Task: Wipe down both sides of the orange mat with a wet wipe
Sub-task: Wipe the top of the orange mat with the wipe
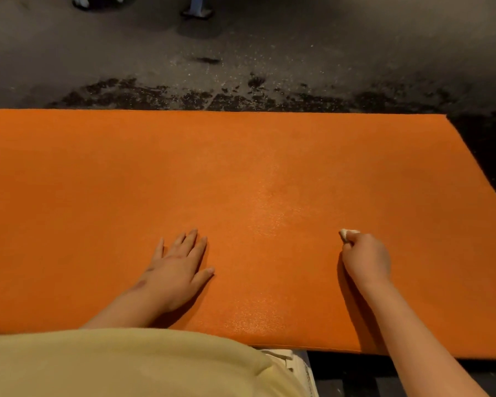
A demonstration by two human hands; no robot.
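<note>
Left hand [178,263] lies flat on one orange mat [241,167]; right hand [365,257] grips one wipe [346,234]

A grey speckled floor [269,38] is seen across the upper part of the frame, and a band of black blotchy patches [184,96] is spread along its lower stretch. A small dark smear [207,60] is set at upper centre. A pale shoe [82,1] is cut off at the upper left edge, and a dark sandal [196,13] at top centre. The lower left is filled by pale yellow cloth [112,365], with a white laced shoe [295,365] just beside it.
</note>
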